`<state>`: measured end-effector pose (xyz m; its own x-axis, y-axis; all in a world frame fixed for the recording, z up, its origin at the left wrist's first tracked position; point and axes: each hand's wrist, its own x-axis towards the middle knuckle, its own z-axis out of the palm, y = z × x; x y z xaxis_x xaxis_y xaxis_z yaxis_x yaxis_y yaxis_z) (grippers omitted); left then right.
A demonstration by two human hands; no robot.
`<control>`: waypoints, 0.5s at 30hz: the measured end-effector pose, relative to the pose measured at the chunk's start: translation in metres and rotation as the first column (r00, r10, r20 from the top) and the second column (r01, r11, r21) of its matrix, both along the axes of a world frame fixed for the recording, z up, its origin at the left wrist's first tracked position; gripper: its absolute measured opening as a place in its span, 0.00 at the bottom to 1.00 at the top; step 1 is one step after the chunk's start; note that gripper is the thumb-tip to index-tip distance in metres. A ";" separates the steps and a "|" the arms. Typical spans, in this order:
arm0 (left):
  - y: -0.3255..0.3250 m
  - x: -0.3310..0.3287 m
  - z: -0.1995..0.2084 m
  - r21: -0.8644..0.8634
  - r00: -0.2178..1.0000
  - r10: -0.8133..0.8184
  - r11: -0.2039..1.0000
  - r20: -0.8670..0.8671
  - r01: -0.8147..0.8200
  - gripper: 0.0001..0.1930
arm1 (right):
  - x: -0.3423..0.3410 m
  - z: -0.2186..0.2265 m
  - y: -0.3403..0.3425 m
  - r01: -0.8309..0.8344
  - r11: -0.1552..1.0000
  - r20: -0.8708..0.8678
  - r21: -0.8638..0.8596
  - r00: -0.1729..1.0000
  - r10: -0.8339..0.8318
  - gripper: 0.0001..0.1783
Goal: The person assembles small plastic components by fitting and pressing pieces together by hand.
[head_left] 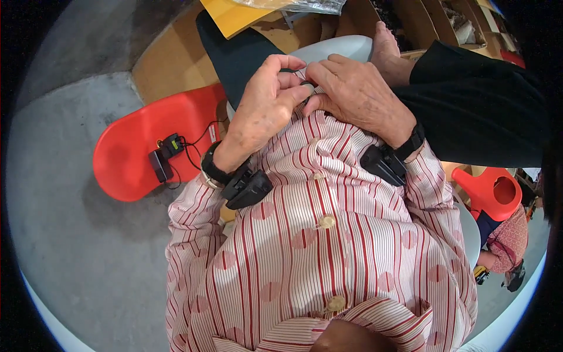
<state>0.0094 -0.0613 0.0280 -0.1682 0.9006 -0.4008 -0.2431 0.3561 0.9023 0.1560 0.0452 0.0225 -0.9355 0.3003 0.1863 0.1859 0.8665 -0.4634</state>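
My left hand and my right hand meet over my lap, at the lower front of the striped red-and-white shirt. Between the fingertips sits a small dark piece, mostly covered by the thumbs and fingers. The left thumb presses on it, with the index finger curled above. My right hand bends its fingers and thumb in on the same spot from the other side. What the piece is cannot be made out. Black devices are strapped at both wrists.
On the left, a red chair bears black adapter boxes with cables. Beyond my lap are a yellow board, clear plastic and cardboard boxes. At right are a red stool and another person's patterned sleeve.
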 end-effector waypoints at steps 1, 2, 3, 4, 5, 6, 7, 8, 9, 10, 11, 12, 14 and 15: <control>0.002 0.001 0.004 -0.013 0.997 -0.041 0.999 -0.059 0.041 0.19 | 0.002 0.000 0.000 0.003 1.000 0.000 0.001 1.000 -0.003 0.21; 0.003 0.002 0.005 -0.028 0.990 -0.083 0.996 -0.118 0.080 0.19 | 0.004 0.000 0.000 0.001 1.000 -0.001 0.009 1.000 -0.001 0.22; 0.004 0.003 0.004 -0.027 0.989 -0.084 0.996 -0.119 0.081 0.19 | 0.006 -0.001 0.000 -0.001 1.000 -0.003 0.017 1.000 0.001 0.23; 0.005 0.003 0.003 -0.022 0.983 -0.096 0.995 -0.156 0.094 0.19 | 0.008 -0.003 -0.001 0.000 1.000 -0.005 0.018 1.000 0.000 0.23; 0.005 0.003 0.002 -0.018 0.975 -0.108 0.994 -0.193 0.107 0.19 | 0.010 -0.006 0.000 -0.016 1.000 -0.001 0.018 1.000 0.016 0.24; 0.006 0.004 0.003 -0.017 0.975 -0.113 0.994 -0.192 0.112 0.19 | 0.011 -0.008 0.000 -0.027 0.999 0.005 0.019 1.000 0.027 0.25; 0.007 0.005 0.005 -0.036 0.967 -0.138 0.990 -0.216 0.133 0.19 | 0.012 -0.010 0.000 -0.021 1.000 0.006 0.019 1.000 0.021 0.25; 0.008 0.005 0.007 -0.055 0.958 -0.162 0.987 -0.239 0.153 0.20 | 0.013 -0.012 0.001 -0.031 0.999 0.001 0.019 1.000 0.031 0.25; 0.009 0.006 0.009 -0.056 0.957 -0.164 0.986 -0.238 0.155 0.20 | 0.013 -0.013 0.001 -0.043 0.999 -0.005 0.018 0.999 0.043 0.25; 0.010 0.006 0.010 -0.094 0.940 -0.199 0.979 -0.277 0.180 0.20 | 0.014 -0.013 0.001 -0.041 0.999 -0.004 0.017 0.999 0.041 0.25; 0.011 0.006 0.012 -0.132 0.920 -0.235 0.970 -0.315 0.203 0.21 | 0.014 -0.014 0.001 -0.049 0.999 -0.039 0.013 0.998 0.050 0.25; 0.012 0.007 0.014 -0.133 0.919 -0.237 0.970 -0.315 0.204 0.21 | 0.015 -0.013 0.002 -0.058 0.998 -0.073 0.010 0.996 0.059 0.25; 0.014 0.008 0.016 -0.164 0.840 -0.310 0.951 -0.446 0.263 0.21 | 0.015 -0.013 0.001 -0.056 0.998 -0.067 0.007 0.996 0.056 0.25; 0.014 0.008 0.015 -0.165 0.840 -0.310 0.951 -0.446 0.263 0.21 | 0.015 -0.013 0.001 -0.056 0.998 -0.061 0.003 0.997 0.056 0.24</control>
